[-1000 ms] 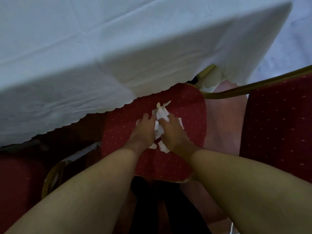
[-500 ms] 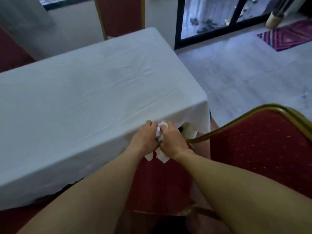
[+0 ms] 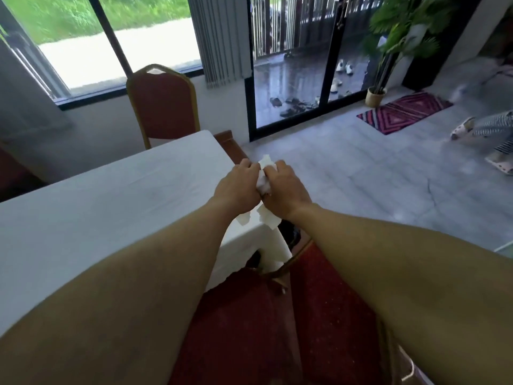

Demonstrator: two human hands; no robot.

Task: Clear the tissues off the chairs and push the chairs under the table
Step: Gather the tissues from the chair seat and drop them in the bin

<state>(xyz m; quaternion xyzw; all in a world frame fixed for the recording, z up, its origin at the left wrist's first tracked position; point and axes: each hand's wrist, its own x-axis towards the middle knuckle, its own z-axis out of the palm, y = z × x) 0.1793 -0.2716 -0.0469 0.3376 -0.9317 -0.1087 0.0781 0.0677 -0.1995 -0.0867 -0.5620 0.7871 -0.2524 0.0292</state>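
White tissues (image 3: pixel 263 182) clamped between left hand (image 3: pixel 236 191), right hand (image 3: pixel 286 190); no writing readable.

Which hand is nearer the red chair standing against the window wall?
Left. The left hand is on the side toward the red gold-framed chair; the right hand lies farther right, with the crumpled white tissue between them.

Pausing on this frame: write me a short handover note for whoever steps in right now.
Left hand and right hand: both shut on the tissues, bunched between them above the table corner.
Done: this bunch is off the seat.
Left: bin the tissues; the near chairs stand out from the table and need pushing in. The far chair looks close to the table; check it.
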